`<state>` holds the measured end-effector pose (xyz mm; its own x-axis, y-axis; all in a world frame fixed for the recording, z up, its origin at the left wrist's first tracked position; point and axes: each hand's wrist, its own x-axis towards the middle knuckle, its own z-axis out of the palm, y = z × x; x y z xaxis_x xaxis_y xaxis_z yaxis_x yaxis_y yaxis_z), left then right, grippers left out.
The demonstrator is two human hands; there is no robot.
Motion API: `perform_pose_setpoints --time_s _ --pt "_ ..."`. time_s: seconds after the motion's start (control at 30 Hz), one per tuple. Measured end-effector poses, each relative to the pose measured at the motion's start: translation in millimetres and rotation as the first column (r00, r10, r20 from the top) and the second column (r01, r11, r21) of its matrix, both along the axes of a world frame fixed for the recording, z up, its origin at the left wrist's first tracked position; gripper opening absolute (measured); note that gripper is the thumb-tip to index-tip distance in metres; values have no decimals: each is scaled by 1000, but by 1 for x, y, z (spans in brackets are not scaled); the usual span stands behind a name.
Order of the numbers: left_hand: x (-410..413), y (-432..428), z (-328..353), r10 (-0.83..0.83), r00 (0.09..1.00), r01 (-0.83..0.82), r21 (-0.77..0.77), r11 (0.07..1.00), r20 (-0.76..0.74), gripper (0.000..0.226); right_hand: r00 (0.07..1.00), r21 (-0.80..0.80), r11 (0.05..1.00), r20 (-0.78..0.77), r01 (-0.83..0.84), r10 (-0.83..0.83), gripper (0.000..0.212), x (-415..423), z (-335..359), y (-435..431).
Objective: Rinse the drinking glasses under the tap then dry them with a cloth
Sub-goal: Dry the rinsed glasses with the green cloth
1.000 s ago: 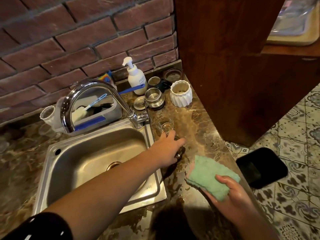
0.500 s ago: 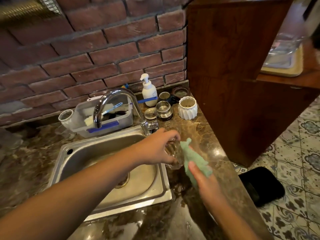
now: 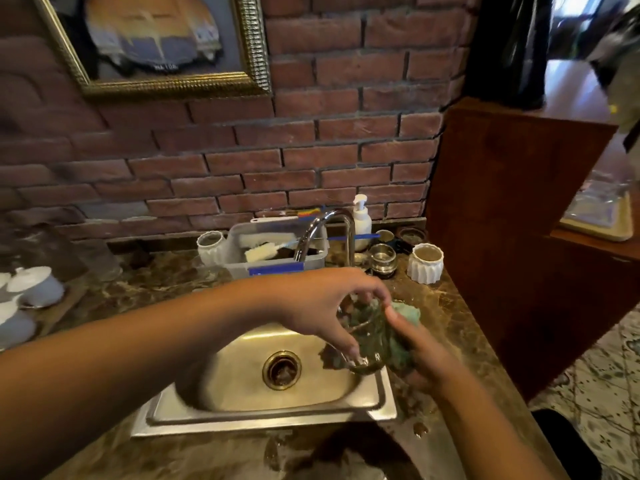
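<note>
Marble counter, sink edge — your left hand grips the glass steady so your right hand, clutching the green cloth, can wipe it dry.

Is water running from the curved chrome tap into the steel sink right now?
No, nothing streams from the curved chrome tap, and the steel sink basin around its drain shows no flow of water.

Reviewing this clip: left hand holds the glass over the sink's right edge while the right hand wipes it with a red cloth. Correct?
Not quite. In the head view the cloth is green, not red. The rest holds: left hand grips the glass, right hand wipes it over the sink.
</note>
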<state>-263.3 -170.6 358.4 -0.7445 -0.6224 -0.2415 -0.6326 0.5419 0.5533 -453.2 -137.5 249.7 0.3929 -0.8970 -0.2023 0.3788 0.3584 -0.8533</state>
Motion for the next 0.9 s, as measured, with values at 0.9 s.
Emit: perform_pose_setpoints --time_s 0.9 --pt "104 -4 9 568 795 -420 484 768 -212 48 395 -840 531 -527 -109 -753 82 147 11 49"
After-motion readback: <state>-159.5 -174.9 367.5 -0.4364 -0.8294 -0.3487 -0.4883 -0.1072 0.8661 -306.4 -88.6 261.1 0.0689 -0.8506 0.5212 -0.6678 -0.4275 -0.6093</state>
